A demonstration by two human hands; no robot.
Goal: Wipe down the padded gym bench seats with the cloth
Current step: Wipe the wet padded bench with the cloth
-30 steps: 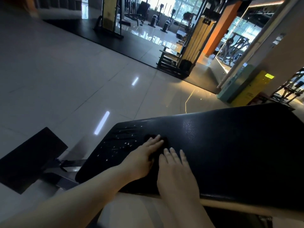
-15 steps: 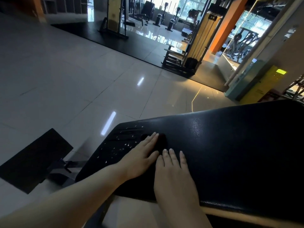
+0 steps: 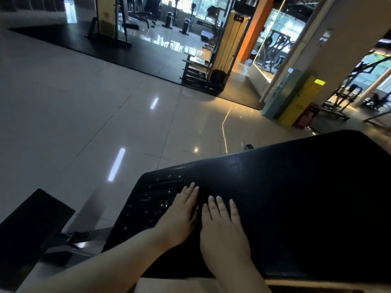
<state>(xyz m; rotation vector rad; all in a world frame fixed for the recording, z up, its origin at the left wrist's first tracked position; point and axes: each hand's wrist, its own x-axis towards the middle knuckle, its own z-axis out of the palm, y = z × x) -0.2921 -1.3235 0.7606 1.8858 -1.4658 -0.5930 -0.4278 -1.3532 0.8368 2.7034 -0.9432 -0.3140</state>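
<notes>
floor (image 3: 84, 113): glossy tile around the bench, outside our work.
bench pad (image 3: 296, 208): long black padded surface, tilted across our view. we stand at its near edge so both arms reach over it.
second pad (image 3: 31, 225): smaller and black, lower left, well apart from the hands.
left hand (image 3: 179, 216): flat on the bench pad, fingers straight and together, pressing down.
right hand (image 3: 224, 227): flat just beside the left, fingers straight and slightly spread. we judge two palms give broad pressure.
cloth (image 3: 204, 192): dark and barely distinct. a fold shows between the fingertips, and we judge the rest lies under the palms.
pale flecks (image 3: 156, 208): scattered left of the left hand, likely the next area to wipe.
</notes>
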